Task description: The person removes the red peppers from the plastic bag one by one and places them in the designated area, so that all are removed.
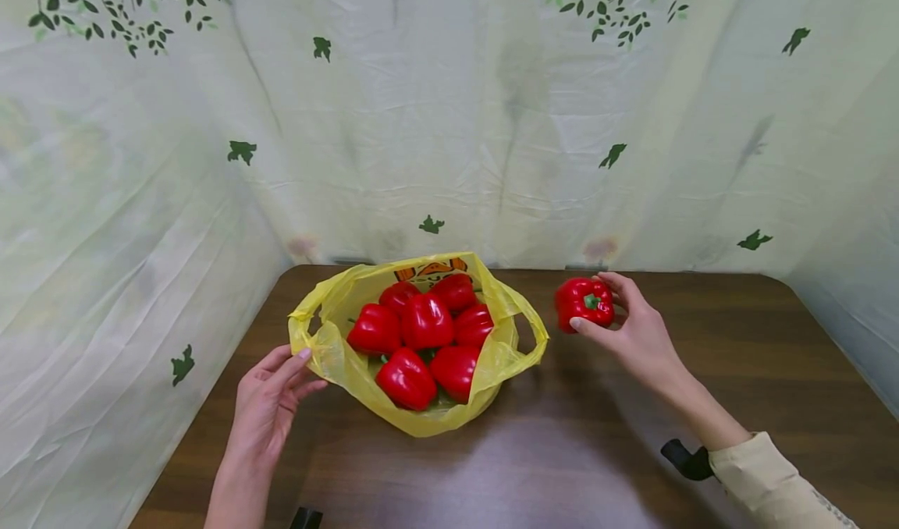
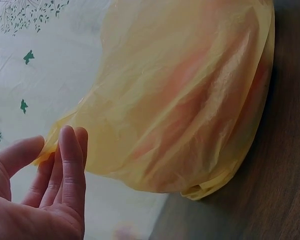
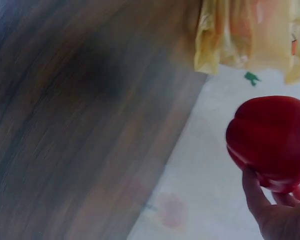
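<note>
A yellow plastic bag (image 1: 492, 369) stands wide-mouthed on the table, with several red bell peppers (image 1: 427, 321) inside. My left hand (image 1: 270, 404) pinches the bag's left handle between thumb and fingers; in the left wrist view the thumb and fingertips meet on the thin yellow plastic. To the right of the bag, my right hand (image 1: 642, 334) holds one more red bell pepper (image 1: 579, 299) above the table, its green stem facing me. In the right wrist view this bell pepper (image 3: 270, 137) sits between thumb and fingers, apart from the bag.
The dark wooden table (image 1: 583, 451) carries the bag. A pale curtain (image 1: 449, 123) with leaf prints hangs behind the table's far edge and at both sides. A black strap piece (image 1: 688, 460) sticks out at the right wrist.
</note>
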A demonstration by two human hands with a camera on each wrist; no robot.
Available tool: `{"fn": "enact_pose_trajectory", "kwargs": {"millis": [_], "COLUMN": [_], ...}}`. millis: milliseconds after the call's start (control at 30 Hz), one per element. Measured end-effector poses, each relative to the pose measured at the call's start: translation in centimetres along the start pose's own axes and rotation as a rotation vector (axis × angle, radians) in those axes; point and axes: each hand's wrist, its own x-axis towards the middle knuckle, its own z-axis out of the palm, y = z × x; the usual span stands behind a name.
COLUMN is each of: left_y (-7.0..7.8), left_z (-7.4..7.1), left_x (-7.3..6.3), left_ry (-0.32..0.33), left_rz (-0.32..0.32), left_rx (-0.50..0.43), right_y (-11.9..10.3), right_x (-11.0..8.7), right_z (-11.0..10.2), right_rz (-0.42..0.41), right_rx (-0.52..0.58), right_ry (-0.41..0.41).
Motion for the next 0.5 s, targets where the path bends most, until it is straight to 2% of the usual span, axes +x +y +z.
{"fn": "enact_pose_trajectory", "kwargs": {"millis": [233, 500], "left_y": [0.0, -0.1], "left_z": [0.0, -0.1], "left_x": [0.0, -0.1], "left_ry": [0.01, 0.035], "left_rz": [-0.009, -0.022], "left_rx": [0.0, 0.007], "right_y": [1.8, 3.3], "right_x": [1.0, 1.7], "right_z": [0.2, 0.6], "right_rz": [0.12, 0.149], "right_rx": [-0.052, -0.141], "right_ry": [-0.098, -0.131]}}
